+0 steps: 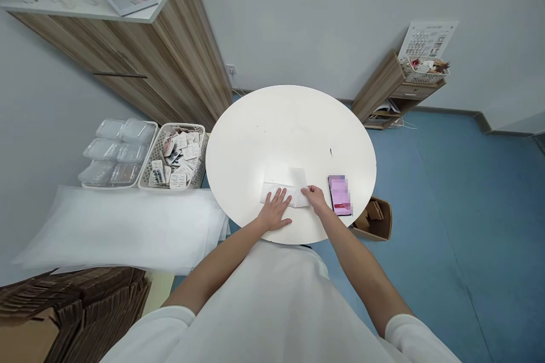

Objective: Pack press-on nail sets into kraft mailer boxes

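Observation:
On the round white table (289,113) lies a thin white translucent sheet (297,177), folded over along its near part. My left hand (275,211) rests flat on the near edge of the folded part, fingers spread. At the sheet's right end, my right hand (314,197) pinches the edge between thumb and fingers. Just right of that hand is a phone (339,195) with a lit pink screen, lying flat. Whether the sheet is paper or foam cannot be made out.
Left of the table are a white basket (201,165) of small printed cards, clear plastic packs (102,149) and large white sheets (123,232). Folded cardboard (97,306) stands at lower left. An open cardboard box (386,221) sits below the table's right edge.

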Tool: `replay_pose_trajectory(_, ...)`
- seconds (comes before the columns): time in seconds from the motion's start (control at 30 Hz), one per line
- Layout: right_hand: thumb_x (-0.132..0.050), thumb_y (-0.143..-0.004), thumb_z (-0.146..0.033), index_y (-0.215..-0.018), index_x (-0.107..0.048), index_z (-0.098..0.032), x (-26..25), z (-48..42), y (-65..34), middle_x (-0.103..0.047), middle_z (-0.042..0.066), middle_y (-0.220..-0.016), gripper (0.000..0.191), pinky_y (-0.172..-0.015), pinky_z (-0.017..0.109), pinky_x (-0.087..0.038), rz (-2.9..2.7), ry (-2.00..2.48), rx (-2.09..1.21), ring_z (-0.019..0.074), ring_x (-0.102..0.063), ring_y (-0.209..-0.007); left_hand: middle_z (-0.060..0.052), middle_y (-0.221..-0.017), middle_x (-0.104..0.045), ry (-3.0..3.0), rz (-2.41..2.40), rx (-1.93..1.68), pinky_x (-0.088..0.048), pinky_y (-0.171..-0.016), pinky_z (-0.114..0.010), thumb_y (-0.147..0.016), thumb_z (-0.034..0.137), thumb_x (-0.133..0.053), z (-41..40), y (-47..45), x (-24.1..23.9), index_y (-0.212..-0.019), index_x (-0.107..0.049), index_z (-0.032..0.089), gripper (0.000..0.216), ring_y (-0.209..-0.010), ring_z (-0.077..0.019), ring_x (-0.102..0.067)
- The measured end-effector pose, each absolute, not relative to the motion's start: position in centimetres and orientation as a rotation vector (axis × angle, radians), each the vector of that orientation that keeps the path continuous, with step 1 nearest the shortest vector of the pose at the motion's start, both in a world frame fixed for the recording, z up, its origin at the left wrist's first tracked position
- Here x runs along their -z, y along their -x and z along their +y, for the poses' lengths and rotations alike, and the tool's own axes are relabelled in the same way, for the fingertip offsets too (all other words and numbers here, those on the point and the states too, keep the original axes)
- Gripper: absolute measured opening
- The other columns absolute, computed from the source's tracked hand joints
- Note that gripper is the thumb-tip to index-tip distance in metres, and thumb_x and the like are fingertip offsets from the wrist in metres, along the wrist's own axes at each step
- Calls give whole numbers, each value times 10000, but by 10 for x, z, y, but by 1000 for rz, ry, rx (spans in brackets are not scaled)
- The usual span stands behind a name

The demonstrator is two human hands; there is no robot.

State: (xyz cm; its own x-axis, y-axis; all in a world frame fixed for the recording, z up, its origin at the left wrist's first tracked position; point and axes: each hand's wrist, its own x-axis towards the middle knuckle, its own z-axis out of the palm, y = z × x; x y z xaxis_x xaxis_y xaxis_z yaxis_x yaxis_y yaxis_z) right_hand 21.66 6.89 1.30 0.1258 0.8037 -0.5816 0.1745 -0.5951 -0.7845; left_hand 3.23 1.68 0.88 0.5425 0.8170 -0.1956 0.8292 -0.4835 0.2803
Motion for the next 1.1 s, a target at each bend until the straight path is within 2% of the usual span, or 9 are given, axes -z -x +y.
replay_pose_trajectory(0.17,-569,-603,-311,-688,-475,-179,-14,66,-213,-473,-43,-632,183,-488,193,-358,-946,1891,-1431,75,-428,-541,-135,-1334,-335,-2410,1397,6,-132,-984,-477,-741,524,-440,12,-36,-12,-1342,-234,218,705,-1218,-313,-270)
replay_pose_trajectory(0.23,-556,-618,-295,-693,-448,-187,-16,67,-207,-454,-49,-617,170,-457,188,-358,-937,1879,-1462,69,-419,-510,-136,-1297,-374,-2394,1385,-26,-163,-973,-466,-731,514,-461,13,-36,-13,-1335,-255,211,706,-1182,-314,-311)
replay_pose_trajectory(0.4,-525,-675,-261,-711,-421,-196,-23,73,-186,-493,-29,-620,127,-490,216,-458,-935,1829,-1585,81,-502,-511,-129,-1256,-406,-2302,1325,-148,-217,-960,-463,-727,487,-489,17,-30,-14,-1314,-284,200,684,-1169,-305,-326)
replay_pose_trajectory(0.57,-476,-719,-206,-775,-507,-164,-26,72,-175,-572,30,-714,77,-580,232,-510,-1028,1807,-1660,109,-589,-638,-152,-1306,-356,-2123,1367,-369,-290,-952,-391,-800,454,-400,16,-16,-17,-1362,-103,136,711,-1186,-246,-341)
replay_pose_trajectory(0.67,-465,-709,-154,-875,-543,-154,-24,70,-174,-600,43,-794,183,-621,237,-510,-1125,1838,-1635,114,-602,-684,-130,-1368,-286,-2303,1267,-353,-209,-1003,-413,-801,454,-392,15,-12,-22,-1347,-181,163,654,-1251,-254,-256)
replay_pose_trajectory(0.73,-475,-693,-129,-932,-556,-154,-22,69,-173,-608,43,-829,253,-658,249,-502,-1207,1870,-1599,121,-601,-714,-110,-1365,-310,-2446,1173,-255,-130,-1029,-438,-801,452,-386,15,-13,-23,-1321,-262,177,601,-1275,-257,-211)
replay_pose_trajectory(0.87,-518,-666,-113,-1006,-582,-161,-23,67,-174,-599,47,-900,349,-790,291,-449,-1367,1928,-1509,148,-575,-823,-121,-1303,-406,-2525,1194,-61,-85,-1030,-465,-802,423,-379,16,-16,-20,-1298,-315,154,568,-1273,-261,-224)
replay_pose_trajectory(0.93,-529,-676,-126,-1067,-570,-178,-24,60,-175,-570,62,-981,397,-853,309,-405,-1485,1951,-1412,171,-538,-920,-123,-1307,-402,-2522,1187,-25,-94,-1028,-465,-799,406,-387,14,-15,-17,-1300,-311,153,567,-1267,-259,-240)
replay_pose_trajectory(1.1,-461,-780,-204,-1281,-373,-276,-22,28,-170,-355,103,-1288,514,-828,334,-396,-2089,2080,-829,240,-410,-1093,-122,-1373,-306,-2440,1142,-38,-155,-1019,-441,-773,377,-435,11,-7,-12,-1309,-281,145,604,-1290,-253,-188)
